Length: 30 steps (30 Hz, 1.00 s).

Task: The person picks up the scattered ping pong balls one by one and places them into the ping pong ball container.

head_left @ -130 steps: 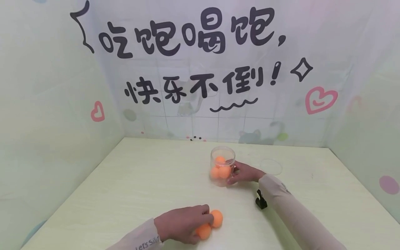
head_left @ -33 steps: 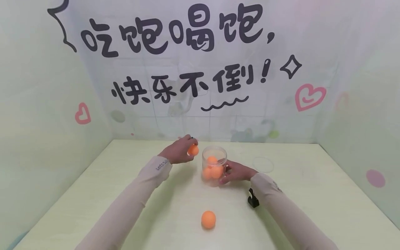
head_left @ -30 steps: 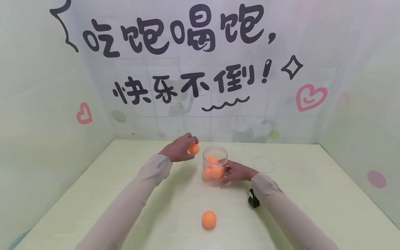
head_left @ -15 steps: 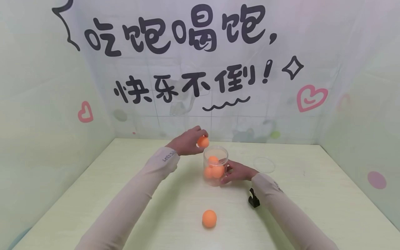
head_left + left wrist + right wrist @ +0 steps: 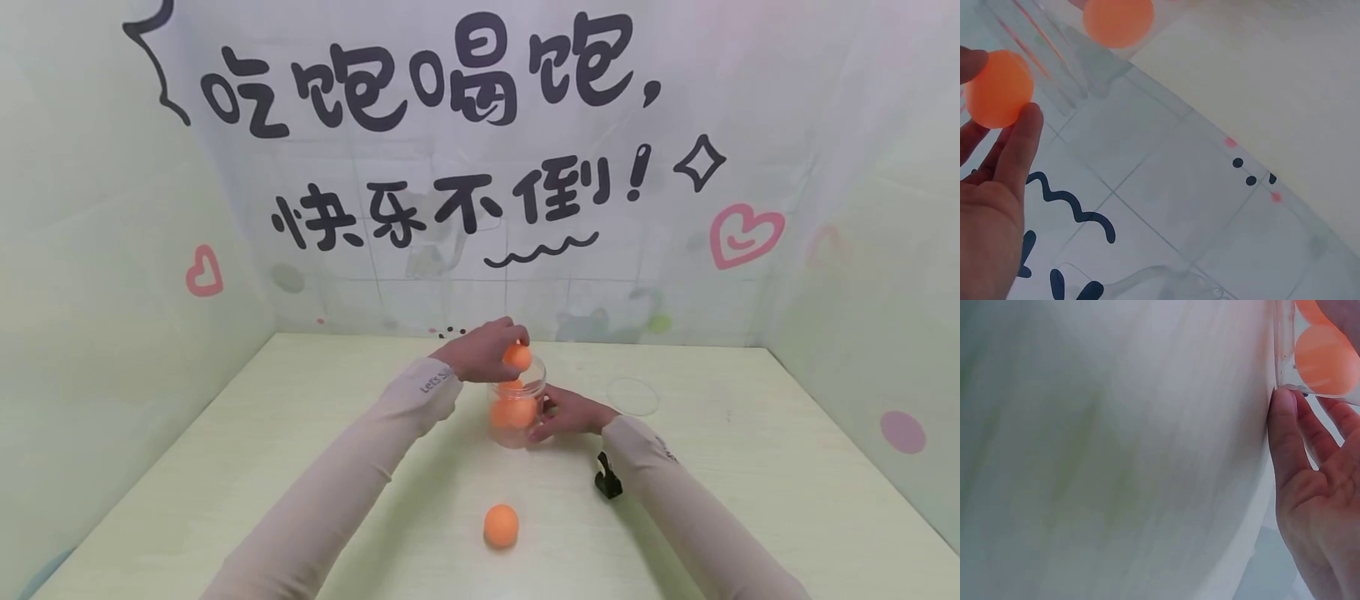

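Observation:
My left hand (image 5: pixel 486 350) pinches an orange ping-pong ball (image 5: pixel 517 357) between thumb and fingers at the mouth of a clear plastic jar (image 5: pixel 516 437). The left wrist view shows that ball (image 5: pixel 999 89) at the fingertips. Inside the jar lie several more orange balls (image 5: pixel 521 412), partly seen through its wall. My right hand (image 5: pixel 576 412) grips the jar low on its right side, thumb in front; the right wrist view has the thumb and fingers (image 5: pixel 1283 403) against its bottom edge. Another orange ping-pong ball (image 5: pixel 501 526) rests alone on the table, nearer to me.
A small black clip-like object (image 5: pixel 607 477) sits beside my right forearm. Flat on the table right of the jar is a clear round disc (image 5: pixel 633 396), perhaps a lid. Printed curtains (image 5: pixel 420 275) enclose the pale table (image 5: pixel 315 433) at the back and sides.
Over the last seconds my left hand has picked up one of two table balls and carried it forward, then rightward to the jar's mouth. My right hand has stayed on the jar.

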Each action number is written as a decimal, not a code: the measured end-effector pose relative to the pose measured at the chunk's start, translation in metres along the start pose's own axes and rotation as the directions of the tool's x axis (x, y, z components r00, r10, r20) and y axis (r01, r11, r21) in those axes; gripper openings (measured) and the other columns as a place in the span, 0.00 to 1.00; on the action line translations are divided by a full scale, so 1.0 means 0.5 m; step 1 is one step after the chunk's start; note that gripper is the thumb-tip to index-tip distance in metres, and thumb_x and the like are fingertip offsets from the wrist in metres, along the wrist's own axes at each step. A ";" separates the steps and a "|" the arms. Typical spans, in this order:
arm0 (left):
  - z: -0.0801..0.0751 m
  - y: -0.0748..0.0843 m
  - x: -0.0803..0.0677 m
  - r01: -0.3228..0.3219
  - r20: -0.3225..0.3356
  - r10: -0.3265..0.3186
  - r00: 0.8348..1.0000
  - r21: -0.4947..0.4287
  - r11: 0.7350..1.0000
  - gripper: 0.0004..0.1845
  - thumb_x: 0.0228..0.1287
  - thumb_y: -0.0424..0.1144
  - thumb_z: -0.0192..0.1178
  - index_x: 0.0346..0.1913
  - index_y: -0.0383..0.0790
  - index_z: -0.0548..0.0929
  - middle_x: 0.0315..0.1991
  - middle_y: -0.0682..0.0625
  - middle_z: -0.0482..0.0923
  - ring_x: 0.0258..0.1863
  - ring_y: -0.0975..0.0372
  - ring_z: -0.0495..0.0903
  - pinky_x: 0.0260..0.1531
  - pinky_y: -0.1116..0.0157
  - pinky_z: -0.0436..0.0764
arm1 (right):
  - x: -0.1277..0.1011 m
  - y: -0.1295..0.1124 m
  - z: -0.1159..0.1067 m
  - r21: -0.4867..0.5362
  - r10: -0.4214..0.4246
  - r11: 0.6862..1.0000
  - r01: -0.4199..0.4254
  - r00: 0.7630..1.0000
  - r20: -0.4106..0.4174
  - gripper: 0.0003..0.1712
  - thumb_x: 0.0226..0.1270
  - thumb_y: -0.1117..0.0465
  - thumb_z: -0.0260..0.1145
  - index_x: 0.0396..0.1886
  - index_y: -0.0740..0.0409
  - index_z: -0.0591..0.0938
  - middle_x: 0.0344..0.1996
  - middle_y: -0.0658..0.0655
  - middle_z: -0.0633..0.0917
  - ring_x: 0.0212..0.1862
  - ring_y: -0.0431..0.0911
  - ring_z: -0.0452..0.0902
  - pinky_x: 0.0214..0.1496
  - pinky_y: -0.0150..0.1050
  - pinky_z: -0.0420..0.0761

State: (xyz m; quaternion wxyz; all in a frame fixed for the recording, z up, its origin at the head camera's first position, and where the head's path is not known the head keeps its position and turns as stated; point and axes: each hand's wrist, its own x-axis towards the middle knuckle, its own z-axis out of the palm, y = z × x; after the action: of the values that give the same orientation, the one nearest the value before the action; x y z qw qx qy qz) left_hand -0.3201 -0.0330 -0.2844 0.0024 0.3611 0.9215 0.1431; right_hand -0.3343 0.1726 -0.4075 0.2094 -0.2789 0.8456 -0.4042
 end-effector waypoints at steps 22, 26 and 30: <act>0.024 0.016 0.032 0.083 0.166 -0.098 0.981 0.094 0.992 0.12 0.59 0.37 0.61 0.46 0.40 0.79 0.38 0.51 0.75 0.37 0.61 0.70 0.34 0.69 0.69 | -0.003 -0.008 0.002 -0.010 -0.019 1.000 0.019 1.000 0.003 0.41 0.55 0.59 0.71 0.67 0.58 0.63 0.53 0.58 0.77 0.52 0.49 0.73 0.56 0.43 0.72; 0.020 0.020 0.033 0.081 0.164 -0.096 0.982 0.098 0.992 0.13 0.59 0.37 0.61 0.47 0.40 0.79 0.38 0.51 0.75 0.36 0.61 0.71 0.33 0.69 0.69 | -0.004 -0.010 -0.001 -0.019 -0.034 0.999 0.034 0.999 0.007 0.41 0.54 0.59 0.71 0.67 0.60 0.63 0.54 0.60 0.76 0.52 0.49 0.73 0.56 0.43 0.72; 0.020 0.020 0.033 0.083 0.167 -0.100 0.981 0.106 0.991 0.13 0.59 0.37 0.61 0.47 0.41 0.79 0.37 0.51 0.74 0.36 0.61 0.71 0.33 0.69 0.69 | -0.004 -0.007 0.000 -0.013 -0.027 1.000 0.027 1.000 0.004 0.42 0.55 0.58 0.71 0.67 0.59 0.63 0.54 0.59 0.76 0.52 0.49 0.72 0.56 0.42 0.72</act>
State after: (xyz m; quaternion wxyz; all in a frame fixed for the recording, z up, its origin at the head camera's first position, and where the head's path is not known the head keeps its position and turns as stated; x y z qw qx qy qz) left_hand -0.3244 -0.0123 -0.2899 0.0709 0.3290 0.9394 0.0657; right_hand -0.3320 0.1722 -0.4044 0.2038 -0.2923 0.8440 -0.4009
